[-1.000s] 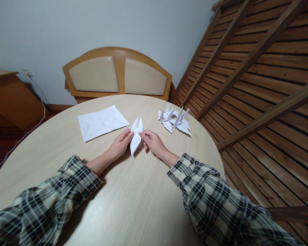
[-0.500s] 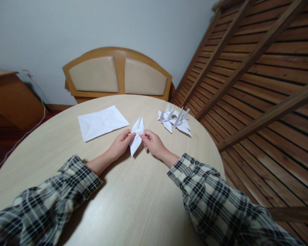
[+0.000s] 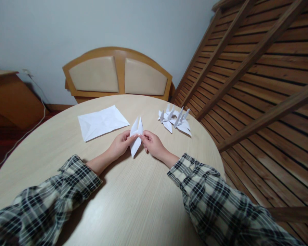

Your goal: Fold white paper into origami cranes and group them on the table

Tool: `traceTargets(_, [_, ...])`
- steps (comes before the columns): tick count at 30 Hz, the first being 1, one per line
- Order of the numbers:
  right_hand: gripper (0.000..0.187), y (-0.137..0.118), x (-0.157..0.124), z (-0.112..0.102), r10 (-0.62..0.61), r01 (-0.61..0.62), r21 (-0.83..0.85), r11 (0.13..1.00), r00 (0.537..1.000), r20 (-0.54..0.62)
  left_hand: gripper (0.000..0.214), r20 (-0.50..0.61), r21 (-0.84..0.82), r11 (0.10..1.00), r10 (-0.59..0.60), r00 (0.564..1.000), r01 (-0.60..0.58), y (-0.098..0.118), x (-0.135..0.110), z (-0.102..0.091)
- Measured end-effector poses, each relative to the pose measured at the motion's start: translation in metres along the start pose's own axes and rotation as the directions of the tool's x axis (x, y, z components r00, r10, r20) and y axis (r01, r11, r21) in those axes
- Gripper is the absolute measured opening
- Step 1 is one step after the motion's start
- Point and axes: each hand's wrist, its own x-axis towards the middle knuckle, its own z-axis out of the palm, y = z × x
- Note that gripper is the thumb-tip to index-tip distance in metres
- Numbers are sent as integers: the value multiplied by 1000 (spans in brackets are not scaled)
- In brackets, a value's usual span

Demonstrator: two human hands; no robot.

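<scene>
Between both hands is a piece of folded white paper (image 3: 135, 147), diamond-shaped, with two pointed flaps at its far end and one point toward me. My left hand (image 3: 121, 141) pinches its left edge, the thumb lying across the middle of the front. From the right side, my right hand (image 3: 153, 143) grips the same piece with its thumb tip near the centre, close to the left thumb tip. The fingers behind the paper are mostly hidden.
On the round wooden table (image 3: 133, 205), creased white paper (image 3: 101, 123) lies flat at the left. Several folded paper pieces with upright points (image 3: 170, 119) stand at the right. A headboard (image 3: 120, 75) is beyond the far edge; wooden slats (image 3: 259, 95) rise at the right.
My left thumb has slid right across the paper, toward the right thumb. The paper's upper points have shifted slightly left. The other papers have stayed put.
</scene>
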Motion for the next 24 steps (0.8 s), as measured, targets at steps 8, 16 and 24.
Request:
traceTargets(8, [33,0,1,1,2,-2,17,1000,1000,-4,25,-14,20,1000,0,1000,0,-9,2,-4])
traceTargets(16, [34,-1,1,1,31,-31,33,999,1000,-6,23,-51,72,996,62,997,-58,-7,2,-4])
traceTargets(24, [36,0,3,0,51,-50,109,993,999,-2,26,-44,146,986,82,996,-75,-6,2,-4])
